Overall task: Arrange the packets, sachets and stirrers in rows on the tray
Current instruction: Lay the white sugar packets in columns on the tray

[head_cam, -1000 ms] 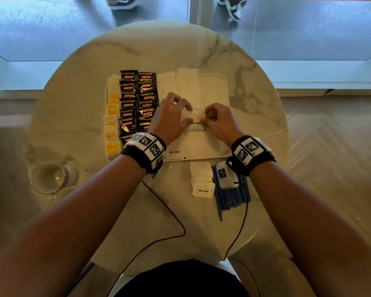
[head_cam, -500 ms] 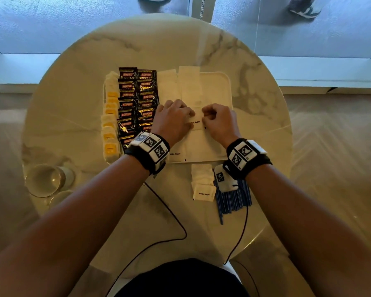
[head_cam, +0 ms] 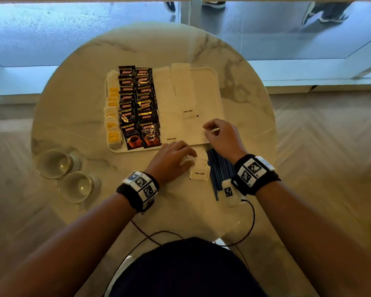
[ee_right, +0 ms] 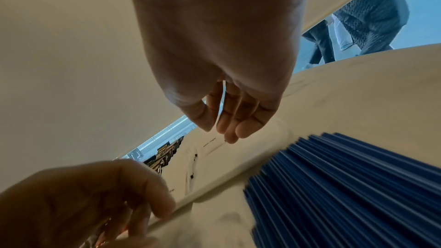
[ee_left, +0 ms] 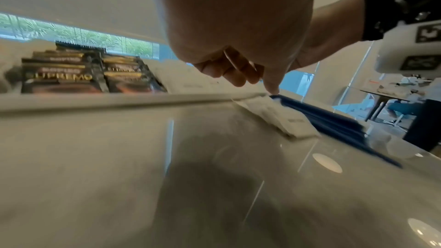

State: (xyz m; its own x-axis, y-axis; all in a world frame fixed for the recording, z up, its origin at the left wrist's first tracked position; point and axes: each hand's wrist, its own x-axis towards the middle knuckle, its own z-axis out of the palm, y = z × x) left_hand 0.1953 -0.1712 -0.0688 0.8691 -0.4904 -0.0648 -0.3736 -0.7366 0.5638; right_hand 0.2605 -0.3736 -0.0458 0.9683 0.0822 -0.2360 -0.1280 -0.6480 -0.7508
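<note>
My left hand [head_cam: 172, 159] reaches down to the small stack of white sugar sachets [head_cam: 199, 171] lying on the counter [head_cam: 77, 116] just in front of the tray [head_cam: 208, 82]. Its fingers [ee_left: 235, 72] are bent and a fingertip touches the far end of the stack; I cannot tell whether they have closed on a sachet.

My right hand [head_cam: 222, 136] hovers over the tray's near right corner, thumb and fingers [ee_right: 229, 120] drawn close together. A thin pale edge shows between them in the right wrist view, but I cannot tell for sure whether I am pinching anything.

On the tray, from left to right, lie a row of white and yellow sachets [head_cam: 111, 116], two rows of dark coffee packets [head_cam: 138, 108] overlapping like shingles, and two rows of white sugar sachets [head_cam: 183, 93], the right one ending partway down the tray.

The bundle of blue stirrers [head_cam: 219, 170] lies on the counter just right of the loose sachet stack, under my right wrist. Two glasses [head_cam: 69, 175] stand on the counter to the left, well apart from the tray.
</note>
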